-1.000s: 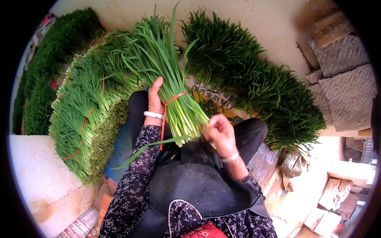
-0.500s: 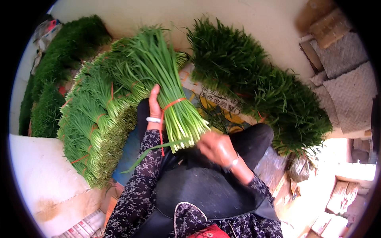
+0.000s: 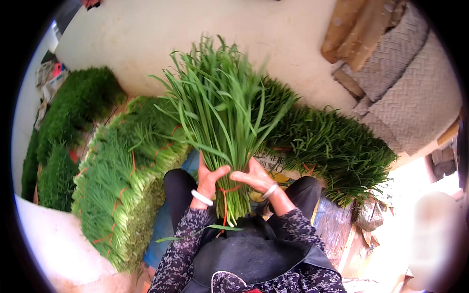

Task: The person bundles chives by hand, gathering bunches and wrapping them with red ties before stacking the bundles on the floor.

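A: What are the hands doing, nearest first?

B: Both are gripping one bunch [image 3: 222, 127] of long green leaves, upright over the lap. The left hand [image 3: 209, 177] is wrapping its grip around the stalks from the left, thumb lying across the front. The right hand [image 3: 254, 178] is pressing its fingers against the stalks from the right, closed on them just above a red band [image 3: 228, 189].

A: And the band?

B: It is circling the stalks low down, between the two hands, with a red tail hanging toward the dark apron [image 3: 254, 254]. One loose leaf [image 3: 195, 233] is lying across the lap below.

A: Is anything holding the greens, a basket or a crate?

B: I am seeing none. The bundles are lying straight on the floor. A left stack [image 3: 122, 195] of tied bundles is sitting just beside the left knee, cut ends facing the person, red ties showing. A right pile [image 3: 332, 146] is lying beyond the right knee, leaf tips outward.

A: Further out?

B: A darker green heap [image 3: 73, 112] is sitting farther left, near the wall. Woven mats [image 3: 405, 97] are leaning at the far right, with brown planks [image 3: 351, 29] beside them. The pale floor [image 3: 146, 39] is stretching behind the bunch.
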Motion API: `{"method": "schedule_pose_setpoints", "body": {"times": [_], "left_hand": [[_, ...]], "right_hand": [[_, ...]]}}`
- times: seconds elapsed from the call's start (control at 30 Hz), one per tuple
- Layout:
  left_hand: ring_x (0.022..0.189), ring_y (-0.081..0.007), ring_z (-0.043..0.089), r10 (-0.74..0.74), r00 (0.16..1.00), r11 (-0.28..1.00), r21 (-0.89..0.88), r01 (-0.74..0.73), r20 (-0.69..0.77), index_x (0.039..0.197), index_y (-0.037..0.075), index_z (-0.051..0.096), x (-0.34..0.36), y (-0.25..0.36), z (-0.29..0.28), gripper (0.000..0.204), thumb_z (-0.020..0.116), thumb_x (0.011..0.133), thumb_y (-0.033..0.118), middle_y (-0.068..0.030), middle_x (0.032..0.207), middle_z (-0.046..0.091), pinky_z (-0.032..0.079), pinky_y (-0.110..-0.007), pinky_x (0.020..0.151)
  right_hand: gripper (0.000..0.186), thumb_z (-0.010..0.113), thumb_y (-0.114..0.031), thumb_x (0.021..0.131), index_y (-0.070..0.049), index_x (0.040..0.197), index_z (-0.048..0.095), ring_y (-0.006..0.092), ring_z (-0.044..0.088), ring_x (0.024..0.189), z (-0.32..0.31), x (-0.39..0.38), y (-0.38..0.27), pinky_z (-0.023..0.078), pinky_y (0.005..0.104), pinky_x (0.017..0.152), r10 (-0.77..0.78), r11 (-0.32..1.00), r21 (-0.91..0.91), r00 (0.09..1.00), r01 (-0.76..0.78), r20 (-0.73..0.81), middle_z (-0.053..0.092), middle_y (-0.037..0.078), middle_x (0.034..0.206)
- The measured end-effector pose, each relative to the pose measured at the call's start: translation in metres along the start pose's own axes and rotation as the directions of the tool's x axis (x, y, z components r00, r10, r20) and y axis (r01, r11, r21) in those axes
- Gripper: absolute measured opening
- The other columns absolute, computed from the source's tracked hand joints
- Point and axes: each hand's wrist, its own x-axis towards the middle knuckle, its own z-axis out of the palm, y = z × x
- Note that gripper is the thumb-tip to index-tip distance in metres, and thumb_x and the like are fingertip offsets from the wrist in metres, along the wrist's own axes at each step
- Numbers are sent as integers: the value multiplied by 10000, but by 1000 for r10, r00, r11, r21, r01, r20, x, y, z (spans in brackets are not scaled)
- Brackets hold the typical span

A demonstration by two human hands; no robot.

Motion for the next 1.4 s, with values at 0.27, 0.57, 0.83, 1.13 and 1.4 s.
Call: {"method": "schedule_pose_setpoints", "body": {"times": [0.27,0.57,0.83,1.13,1.4], "left_hand": [[1214,-259,523,-27,852,686,630,-365,523,1423,94,403,12,-22,-36,783,780,755,250,-87,1304,573,396,-408,1054],[1355,-276,406,-337,668,368,746,-555,663,1473,98,364,-37,-74,-32,630,495,970,454,-141,1498,394,319,-432,1147],[1333,-263,422,-428,586,519,718,-464,688,1447,73,393,-65,-70,-9,604,544,957,394,-173,1468,412,343,-426,1125],[1261,-242,483,-594,628,484,847,-221,503,1376,54,472,-14,-48,-12,542,614,911,295,-156,1386,493,391,-400,1067],[1197,-223,536,-203,776,732,619,-285,597,1313,36,543,102,32,101,493,676,871,208,-142,1313,565,433,-378,1016]], "right_hand": [[542,853,-183,739,35,1174,614,187,603,1047,-26,-21,-33,481,336,949,257,955,-143,966,-259,-29,660,110,1159],[468,758,-352,796,-98,1175,656,285,635,1018,-58,-82,53,506,392,871,-7,836,-538,983,106,183,664,123,1180],[526,797,-300,718,-69,1163,638,283,612,1052,-58,-121,5,493,387,903,176,863,-500,970,-70,169,647,130,1178],[968,878,-227,546,-17,1378,428,289,578,1126,-39,-108,-46,479,381,952,-415,755,-576,909,314,-49,581,169,1257],[813,840,-85,615,0,1332,465,203,609,1049,-63,-53,-173,494,324,939,-762,603,-576,613,552,-210,617,107,1177]]}}
